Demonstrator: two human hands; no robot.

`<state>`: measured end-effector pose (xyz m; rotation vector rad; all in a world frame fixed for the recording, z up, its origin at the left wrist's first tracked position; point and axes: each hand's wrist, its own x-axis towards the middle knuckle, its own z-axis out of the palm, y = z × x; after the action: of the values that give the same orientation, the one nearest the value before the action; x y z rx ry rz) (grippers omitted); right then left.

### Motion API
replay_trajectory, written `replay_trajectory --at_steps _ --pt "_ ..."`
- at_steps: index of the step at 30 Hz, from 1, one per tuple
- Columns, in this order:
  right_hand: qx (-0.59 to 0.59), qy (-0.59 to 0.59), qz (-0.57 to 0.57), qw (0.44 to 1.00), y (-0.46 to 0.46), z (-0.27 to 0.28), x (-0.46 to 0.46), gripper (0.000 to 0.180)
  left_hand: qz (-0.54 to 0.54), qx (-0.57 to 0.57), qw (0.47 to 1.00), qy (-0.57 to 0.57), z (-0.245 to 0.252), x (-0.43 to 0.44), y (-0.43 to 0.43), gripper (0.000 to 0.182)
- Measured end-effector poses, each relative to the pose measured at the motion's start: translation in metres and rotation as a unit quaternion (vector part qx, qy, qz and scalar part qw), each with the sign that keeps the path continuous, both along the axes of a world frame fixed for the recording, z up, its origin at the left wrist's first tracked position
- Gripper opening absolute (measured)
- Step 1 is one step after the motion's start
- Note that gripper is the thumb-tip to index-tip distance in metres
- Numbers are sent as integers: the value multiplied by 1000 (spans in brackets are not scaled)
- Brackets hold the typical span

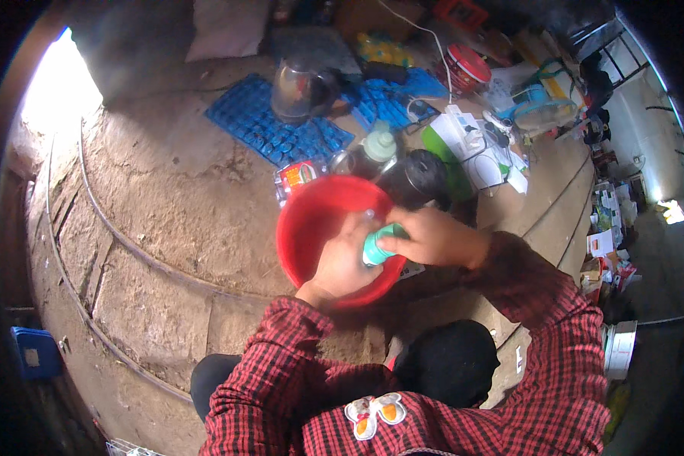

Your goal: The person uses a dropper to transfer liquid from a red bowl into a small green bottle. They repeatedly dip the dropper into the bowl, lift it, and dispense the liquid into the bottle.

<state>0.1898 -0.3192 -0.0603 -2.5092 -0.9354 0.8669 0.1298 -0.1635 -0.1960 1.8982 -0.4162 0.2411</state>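
A teal, cylindrical container [383, 244] with a white edge is held above a red plastic basin [285, 239]. My right hand [433, 235] grips its upper side, thumb across the front. Against its other side my left hand [345, 259] is curled, back of the hand towards me. The left fingertips are blurred and partly hidden, so whether they close on the container cannot be told. The basin rests on an earthen surface, and its inside is partly covered by my hands.
Beyond the basin stand a glass kettle [296, 94], a pump-top bottle [379, 143], a dark round container [422, 174] and a small red-and-yellow package [297, 175]. Blue quilted sheets [251, 122] lie behind. A white power strip [461, 131] with cords sits on the right.
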Motion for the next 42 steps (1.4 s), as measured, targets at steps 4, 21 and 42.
replay_trajectory --at_steps 4,21,42 --pt "140 -178 127 966 -4 0 3 46 11 -20 1000 3 2 -1 0 60" --pt "15 -308 341 888 -20 4 -1 31 -73 -53 996 8 -3 -2 -12 67" --pt "51 -461 436 771 -18 -4 -9 23 -75 -105 991 -35 -5 1 -6 51"
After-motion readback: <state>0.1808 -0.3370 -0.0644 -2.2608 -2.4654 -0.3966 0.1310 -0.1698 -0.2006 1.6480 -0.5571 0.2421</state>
